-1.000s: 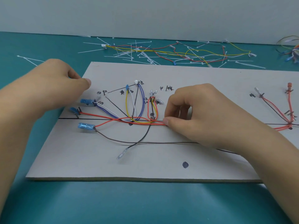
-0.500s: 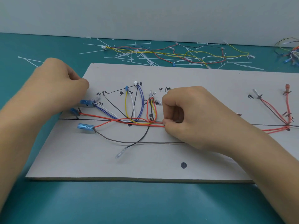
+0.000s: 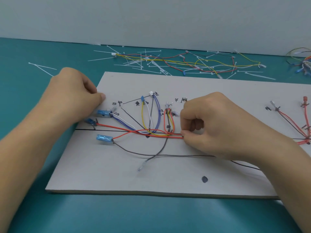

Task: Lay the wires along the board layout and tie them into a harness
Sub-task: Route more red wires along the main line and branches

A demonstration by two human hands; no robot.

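**Right-hand pinch moved left along the trunk and tightened.**

Your right hand (image 3: 213,125) curled from a looser reach a second earlier into a tight fist. Thumb and forefinger pinched the red wires (image 3: 161,136) where they lay on the drawn trunk line of the board (image 3: 117,174), slightly nearer the branch point than before. Judgement: you were gathering the bundle for a tie, and none was fitted there yet. Your left hand (image 3: 74,95) stayed curled at the board's far-left edge, beside the blue terminal (image 3: 103,113); I could not tell whether it held anything. The grey wire (image 3: 176,155) lay loose below the trunk, unchanged.
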